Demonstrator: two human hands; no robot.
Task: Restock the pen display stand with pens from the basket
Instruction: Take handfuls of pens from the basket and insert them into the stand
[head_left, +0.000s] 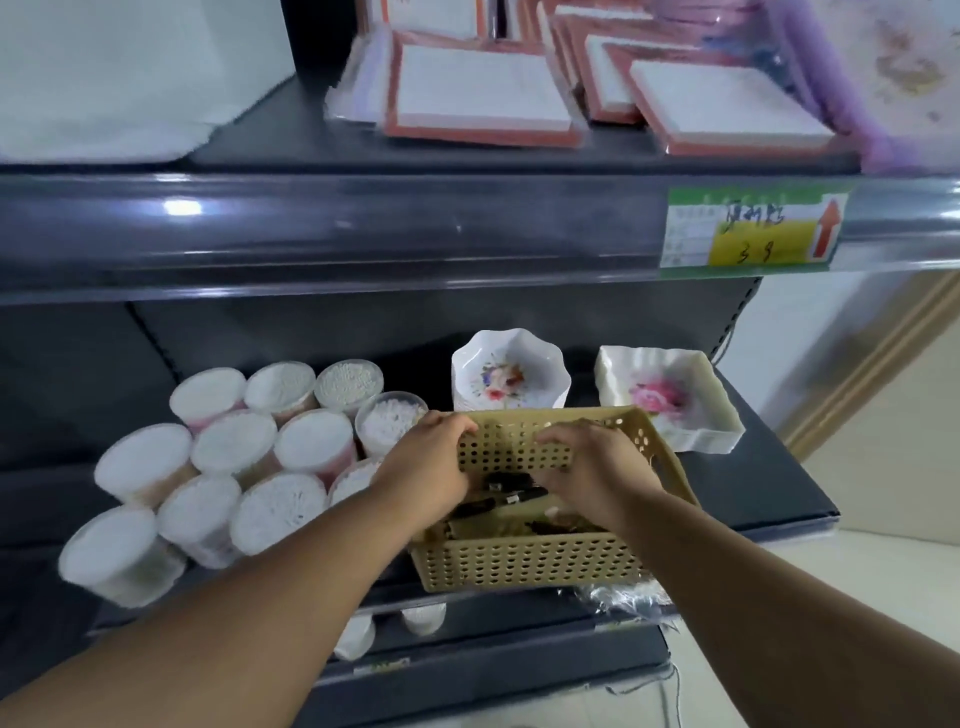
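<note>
Dark shop shelving fills my view, and the lower shelf (753, 499) carries everything that matters. On its left side stand clustered clear tubs of cotton swabs (234, 447), tilted towards me and packed tight together.

Just beside them, my left hand (431, 467) is on the left end of the beige perforated basket (519, 561), its fingers curled over the rim at the far left corner, so I read it as gripping the basket wall. The basket sits at the front edge of the shelf, its near wall slightly overhanging.

Inside, on the basket floor, lie dark pens (501, 493), loosely heaped between my two hands. I judge them light, stiff and smooth, likely to roll and slip if pinched singly. I would gather a few at mid-barrel. The basket itself looks like thin plastic, light and a little flexible, and best held by its rim.

My right hand (597, 473) is down inside the basket, fingers bent towards the inner face of the far wall. Whether they close on any pens I cannot tell, because the palm hides that.

Right of the basket, near but apart, sit a scalloped floral dish (511, 374) and a square floral dish (670, 400), both breakable-looking, so I would keep clear of them. No display stand is in view.
</note>
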